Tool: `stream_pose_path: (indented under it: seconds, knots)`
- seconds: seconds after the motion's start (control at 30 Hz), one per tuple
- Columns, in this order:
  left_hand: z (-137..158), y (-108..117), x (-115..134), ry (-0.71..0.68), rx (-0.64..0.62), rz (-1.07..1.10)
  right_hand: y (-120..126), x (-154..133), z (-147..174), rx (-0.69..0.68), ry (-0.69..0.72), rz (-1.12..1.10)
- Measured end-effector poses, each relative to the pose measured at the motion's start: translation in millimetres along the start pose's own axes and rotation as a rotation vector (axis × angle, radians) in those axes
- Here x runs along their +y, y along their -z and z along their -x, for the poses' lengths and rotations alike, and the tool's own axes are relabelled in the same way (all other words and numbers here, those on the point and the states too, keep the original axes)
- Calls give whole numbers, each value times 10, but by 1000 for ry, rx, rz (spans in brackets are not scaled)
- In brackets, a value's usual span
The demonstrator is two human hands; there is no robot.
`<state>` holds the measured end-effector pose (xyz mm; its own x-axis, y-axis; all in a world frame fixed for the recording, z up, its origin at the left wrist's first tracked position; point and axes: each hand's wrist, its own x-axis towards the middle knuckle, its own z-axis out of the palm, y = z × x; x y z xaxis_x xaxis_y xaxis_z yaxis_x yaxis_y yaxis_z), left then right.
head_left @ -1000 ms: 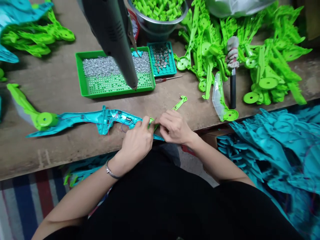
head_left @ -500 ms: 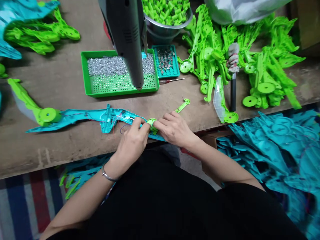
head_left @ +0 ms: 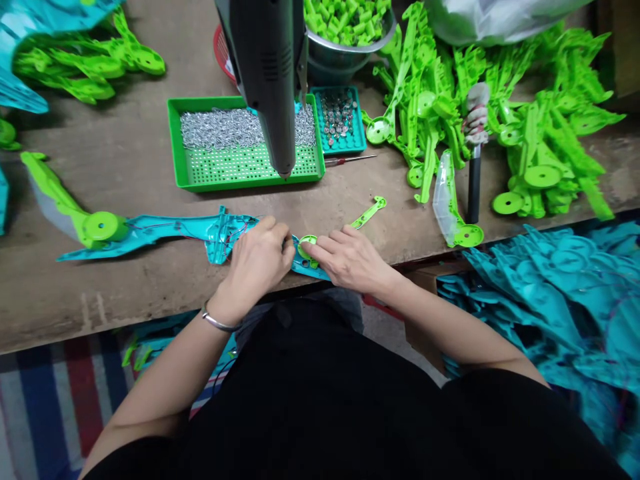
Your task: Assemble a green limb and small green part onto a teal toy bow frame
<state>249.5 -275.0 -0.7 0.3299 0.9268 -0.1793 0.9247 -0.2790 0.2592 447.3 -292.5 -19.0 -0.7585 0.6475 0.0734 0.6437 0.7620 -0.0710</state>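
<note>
A long blue plastic shell half [head_left: 170, 229] lies near the table's front edge, with thin wires along it. A green arm piece with a round hub [head_left: 104, 229] sits on its left end. My left hand [head_left: 263, 257] is over the shell's right half, fingers curled together; whatever they pinch is hidden beneath them. My right hand [head_left: 353, 259] grips a small green round part [head_left: 307, 248] on the shell's right end between thumb and fingers. From behind the right hand a narrow green lever [head_left: 371, 212] sticks out.
An electric screwdriver [head_left: 275, 100] hangs over a green tray [head_left: 215, 180] of screws. Beside it are a blue tray [head_left: 357, 133] of small metal parts and a thin screwdriver [head_left: 350, 160]. Green parts [head_left: 545, 147], a hammer [head_left: 475, 167] and a bowl [head_left: 340, 60] stand behind; blue shells [head_left: 560, 300] lie right.
My left hand has moved left off the green round part, onto the middle of the blue shell, covering wires there. My right hand stays at the green part. The view has shifted slightly.
</note>
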Motion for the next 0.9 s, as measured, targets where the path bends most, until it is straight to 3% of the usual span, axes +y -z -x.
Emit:
stream_pose_path:
  seconds: [0.3,0.6,0.8,0.9]
  knots:
    - [7,29,35,11,-55,-109,2,20,-71,-32,-43,-66]
    - [224,51,-177,-250,-116,-46,61,40,-132,-141,-6,-44]
    - [168,14,-332,-263,109,158,122,44,-156,-217,17,-18]
    - [76,41,-373,-268,125,189,144,42,-178,-254,1,-26]
